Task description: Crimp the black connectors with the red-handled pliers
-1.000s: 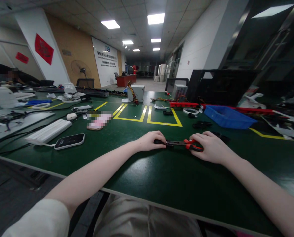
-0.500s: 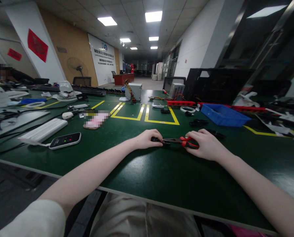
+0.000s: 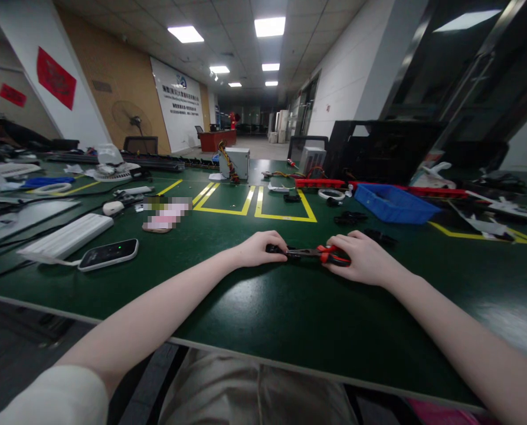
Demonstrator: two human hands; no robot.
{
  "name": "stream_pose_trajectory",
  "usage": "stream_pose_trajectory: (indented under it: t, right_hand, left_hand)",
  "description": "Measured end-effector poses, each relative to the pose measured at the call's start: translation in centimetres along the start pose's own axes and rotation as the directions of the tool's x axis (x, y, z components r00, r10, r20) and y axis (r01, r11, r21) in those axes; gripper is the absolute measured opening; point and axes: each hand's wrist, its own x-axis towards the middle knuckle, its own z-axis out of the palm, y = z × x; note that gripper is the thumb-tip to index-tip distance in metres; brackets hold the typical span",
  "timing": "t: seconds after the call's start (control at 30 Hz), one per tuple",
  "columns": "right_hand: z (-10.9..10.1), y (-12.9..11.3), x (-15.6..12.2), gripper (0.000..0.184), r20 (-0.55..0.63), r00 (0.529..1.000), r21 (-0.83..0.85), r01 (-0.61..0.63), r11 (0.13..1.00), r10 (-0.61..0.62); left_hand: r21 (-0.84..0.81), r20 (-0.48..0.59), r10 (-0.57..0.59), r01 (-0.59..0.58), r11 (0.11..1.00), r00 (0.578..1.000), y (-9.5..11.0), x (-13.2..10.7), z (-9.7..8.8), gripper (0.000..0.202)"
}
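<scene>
Head cam shot: red-handled pliers (image 3: 310, 252) lie low on the green table (image 3: 290, 319), right between both hands. Right hand (image 3: 360, 260) is wrapped around the red handles. Left hand (image 3: 258, 248) is pinched on a small black part (image 3: 272, 249) right at the pliers' nose. Blue tray (image 3: 391, 203) sits beyond the grip to the right, and a phone (image 3: 108, 254) lies well off to its left.
</scene>
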Motion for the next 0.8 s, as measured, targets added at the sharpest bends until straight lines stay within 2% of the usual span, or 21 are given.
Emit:
stream_pose_trajectory:
  t: [0.2, 0.4, 0.6, 0.8]
  right_hand:
    - [-0.32, 0.17, 0.03, 0.043, 0.008, 1.0, 0.005, 0.015, 1.0, -0.015]
    - [-0.04, 0.3, -0.04, 0.045, 0.004, 1.0, 0.005, 0.011, 1.0, -0.011]
    - [0.12, 0.69, -0.25, 0.052, -0.076, 0.997, -0.028, 0.005, 1.0, -0.007]
    - [0.01, 0.81, -0.33, 0.047, -0.15, 0.986, -0.091, 0.062, 0.994, -0.076]
  left_hand:
    - [0.014, 0.012, -0.019, 0.019, 1.0, 1.0, 0.2, -0.03, -0.07, 0.016]
    - [0.02, 0.009, -0.037, 0.037, 0.999, 0.999, 0.24, -0.01, -0.06, 0.013]
    - [0.014, 0.013, -0.048, 0.047, 0.999, 0.999, 0.38, -0.05, -0.16, 0.012]
    - [0.014, 0.006, -0.038, 0.038, 0.999, 0.999, 0.44, -0.02, -0.08, 0.01]
